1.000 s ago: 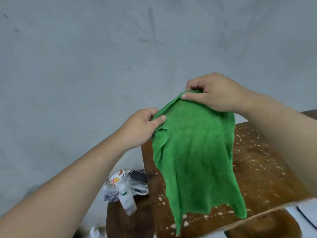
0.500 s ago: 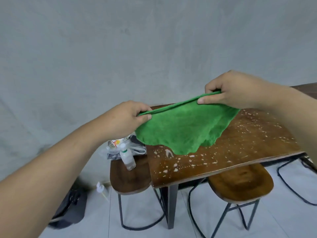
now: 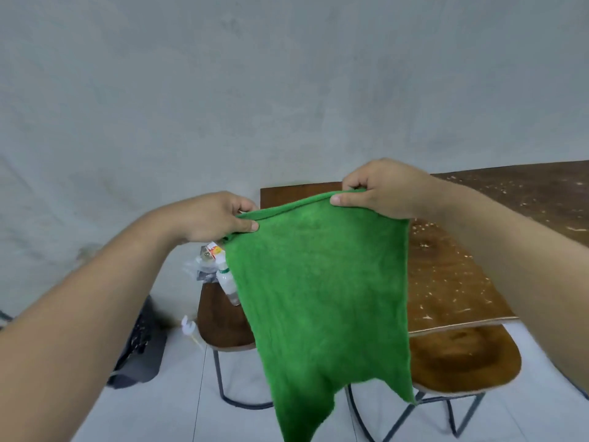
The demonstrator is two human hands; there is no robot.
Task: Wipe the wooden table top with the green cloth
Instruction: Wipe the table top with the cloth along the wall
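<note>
The green cloth (image 3: 322, 288) hangs full length again — half a second ago it was swung out nearly flat over the table, and now it drops straight down in front of the stools. The left hand (image 3: 216, 218) pinches one top corner, thumb closed against fingers; the right hand (image 3: 382, 189) grips the other, so the upper hem is stretched taut between them. Behind the cloth, a small white bottle (image 3: 228, 282) lies on the left stool (image 3: 220, 327). Farther back, the wooden table top (image 3: 446, 282) is speckled with pale crumbs — untouched, I judge. The shake-out looks finished; laying the cloth down and wiping comes next.
</note>
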